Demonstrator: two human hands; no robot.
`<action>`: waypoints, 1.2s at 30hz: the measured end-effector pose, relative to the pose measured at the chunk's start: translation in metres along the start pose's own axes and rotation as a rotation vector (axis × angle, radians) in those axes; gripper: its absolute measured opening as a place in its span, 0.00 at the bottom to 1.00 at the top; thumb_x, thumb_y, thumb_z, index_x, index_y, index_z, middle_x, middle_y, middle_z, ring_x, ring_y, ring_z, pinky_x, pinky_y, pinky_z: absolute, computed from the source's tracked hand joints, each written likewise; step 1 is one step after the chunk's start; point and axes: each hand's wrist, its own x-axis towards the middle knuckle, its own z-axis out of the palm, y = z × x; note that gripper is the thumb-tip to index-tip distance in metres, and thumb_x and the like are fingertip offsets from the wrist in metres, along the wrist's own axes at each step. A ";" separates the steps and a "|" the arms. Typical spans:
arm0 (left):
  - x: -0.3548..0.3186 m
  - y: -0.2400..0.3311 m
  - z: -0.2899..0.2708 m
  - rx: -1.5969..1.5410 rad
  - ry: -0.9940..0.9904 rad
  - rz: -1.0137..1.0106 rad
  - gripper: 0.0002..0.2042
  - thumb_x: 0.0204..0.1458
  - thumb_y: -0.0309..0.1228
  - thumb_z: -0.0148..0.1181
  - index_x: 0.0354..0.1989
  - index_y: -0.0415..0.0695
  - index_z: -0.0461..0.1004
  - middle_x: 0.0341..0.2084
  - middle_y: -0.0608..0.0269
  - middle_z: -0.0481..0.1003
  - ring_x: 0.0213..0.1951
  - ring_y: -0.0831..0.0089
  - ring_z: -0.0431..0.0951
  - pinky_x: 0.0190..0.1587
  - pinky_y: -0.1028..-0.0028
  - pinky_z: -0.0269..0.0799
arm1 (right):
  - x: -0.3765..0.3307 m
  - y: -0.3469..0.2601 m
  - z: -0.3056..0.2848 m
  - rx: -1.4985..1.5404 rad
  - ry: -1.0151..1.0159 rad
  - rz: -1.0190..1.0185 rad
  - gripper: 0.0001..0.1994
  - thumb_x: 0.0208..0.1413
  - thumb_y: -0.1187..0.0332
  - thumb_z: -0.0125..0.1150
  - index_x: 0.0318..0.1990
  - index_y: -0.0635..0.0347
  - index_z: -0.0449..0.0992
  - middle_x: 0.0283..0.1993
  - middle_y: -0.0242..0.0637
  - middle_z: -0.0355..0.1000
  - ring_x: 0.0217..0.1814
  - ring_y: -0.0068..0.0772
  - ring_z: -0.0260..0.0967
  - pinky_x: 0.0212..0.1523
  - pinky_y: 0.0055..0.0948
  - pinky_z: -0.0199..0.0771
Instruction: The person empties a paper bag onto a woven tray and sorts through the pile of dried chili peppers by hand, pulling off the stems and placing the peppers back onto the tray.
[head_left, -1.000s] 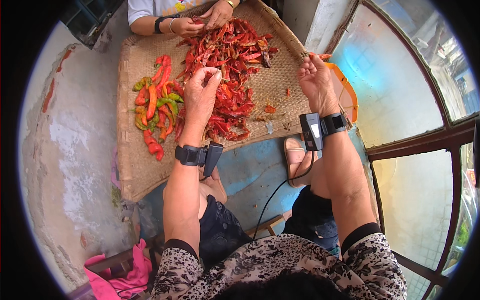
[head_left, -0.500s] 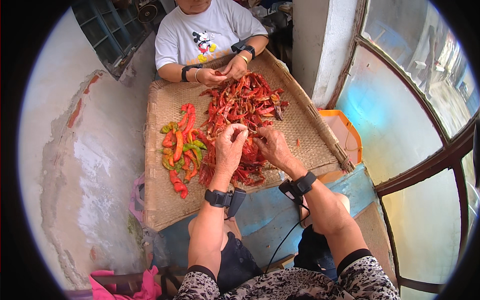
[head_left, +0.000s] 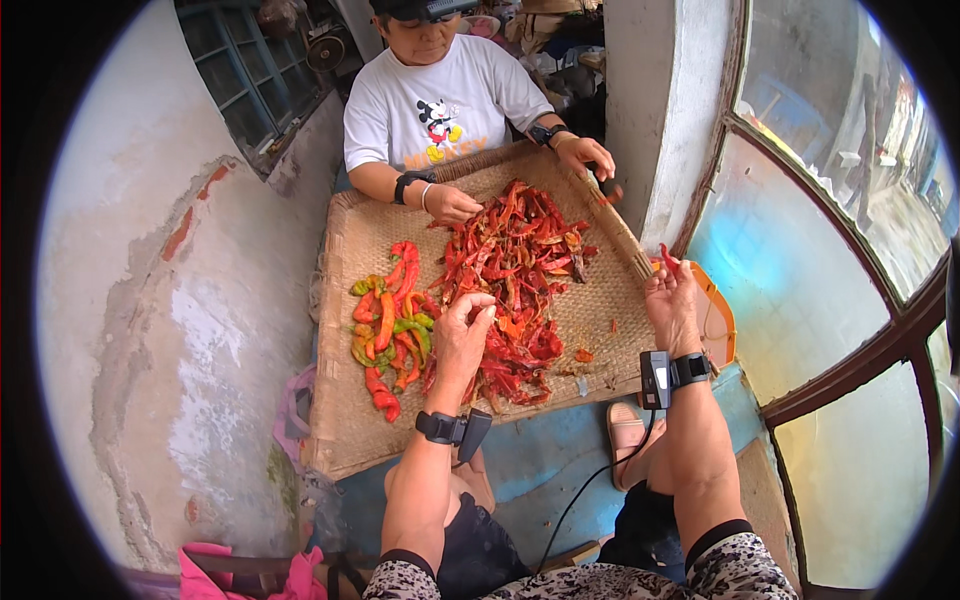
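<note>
A woven tray (head_left: 345,425) holds a heap of dried red chilies (head_left: 515,260). To its left lies a small group of fresher red and green chilies (head_left: 385,320). Over the near left side of the heap is my left hand (head_left: 462,340), its fingertips pinched together; whatever they hold is too small to name. My right hand (head_left: 675,305) is out past the tray's right edge, closed on a red dried chili (head_left: 668,256) that sticks up from its fingertips.
Across the tray sits another person, one hand (head_left: 452,204) at the heap and the other (head_left: 587,158) over the far right rim beside a blurred reddish piece. An orange-rimmed container (head_left: 722,320) stands below my right hand. Windows flank the right side; a cracked wall (head_left: 180,300) the left.
My right hand has gone from the heap to the right, over the tray's edge, with a chili. The other person's hands have parted, one reaching to the far right rim.
</note>
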 end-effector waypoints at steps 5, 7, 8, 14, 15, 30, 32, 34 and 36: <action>0.000 0.006 0.005 0.009 -0.019 0.021 0.06 0.53 0.27 0.58 0.38 0.40 0.75 0.28 0.67 0.77 0.30 0.81 0.75 0.33 0.79 0.70 | -0.010 0.018 0.008 -0.125 0.011 0.172 0.13 0.60 0.57 0.53 0.37 0.59 0.70 0.28 0.32 0.68 0.23 0.22 0.62 0.25 0.21 0.66; -0.004 0.015 0.005 -0.016 -0.017 0.019 0.07 0.53 0.27 0.58 0.38 0.40 0.75 0.29 0.66 0.77 0.31 0.80 0.76 0.34 0.78 0.71 | -0.039 0.039 0.029 -0.504 -0.261 0.278 0.09 0.56 0.65 0.57 0.40 0.59 0.71 0.29 0.33 0.69 0.22 0.21 0.61 0.22 0.20 0.64; -0.005 0.014 0.006 -0.012 -0.032 -0.002 0.07 0.54 0.28 0.58 0.38 0.40 0.75 0.30 0.66 0.77 0.31 0.80 0.76 0.35 0.79 0.71 | -0.057 0.046 0.036 -0.769 -0.452 0.273 0.10 0.55 0.67 0.59 0.43 0.58 0.72 0.30 0.33 0.70 0.24 0.21 0.64 0.24 0.20 0.66; -0.008 0.021 0.024 -0.158 -0.019 0.020 0.06 0.52 0.25 0.58 0.37 0.39 0.76 0.27 0.65 0.77 0.30 0.80 0.75 0.34 0.78 0.70 | -0.086 0.082 0.016 -1.603 -1.055 -0.184 0.16 0.49 0.72 0.62 0.47 0.62 0.73 0.39 0.46 0.73 0.41 0.45 0.72 0.41 0.38 0.72; -0.007 0.022 0.024 -0.145 -0.034 0.010 0.06 0.52 0.25 0.58 0.37 0.39 0.76 0.26 0.65 0.77 0.30 0.81 0.75 0.34 0.78 0.70 | -0.087 0.082 0.019 -1.644 -1.030 -0.198 0.13 0.49 0.72 0.62 0.43 0.63 0.74 0.37 0.44 0.73 0.38 0.42 0.71 0.38 0.37 0.72; 0.010 0.012 0.019 -0.232 -0.075 -0.053 0.12 0.57 0.28 0.54 0.47 0.35 0.73 0.36 0.61 0.77 0.34 0.78 0.77 0.38 0.80 0.73 | -0.056 0.051 0.038 -1.026 -0.574 0.026 0.04 0.56 0.70 0.57 0.31 0.60 0.73 0.25 0.30 0.71 0.24 0.19 0.67 0.23 0.20 0.69; 0.008 0.011 0.018 -0.217 -0.076 -0.065 0.12 0.57 0.29 0.54 0.46 0.35 0.73 0.36 0.60 0.77 0.34 0.78 0.77 0.39 0.80 0.74 | -0.043 0.036 0.035 -0.673 -0.375 0.039 0.06 0.60 0.67 0.53 0.32 0.58 0.71 0.24 0.28 0.70 0.21 0.18 0.65 0.22 0.17 0.67; 0.008 0.013 0.025 -0.212 -0.089 -0.070 0.12 0.57 0.29 0.54 0.47 0.35 0.73 0.36 0.59 0.77 0.34 0.78 0.77 0.39 0.79 0.74 | -0.017 0.012 0.020 -0.310 -0.196 0.033 0.08 0.60 0.64 0.52 0.33 0.57 0.68 0.25 0.28 0.68 0.24 0.19 0.64 0.23 0.19 0.66; 0.005 0.013 0.027 -0.260 -0.062 -0.063 0.11 0.57 0.30 0.53 0.45 0.38 0.74 0.33 0.61 0.78 0.32 0.77 0.79 0.38 0.77 0.74 | -0.015 0.004 0.014 -0.140 -0.067 0.034 0.08 0.60 0.63 0.52 0.33 0.57 0.68 0.25 0.29 0.68 0.25 0.19 0.64 0.24 0.20 0.66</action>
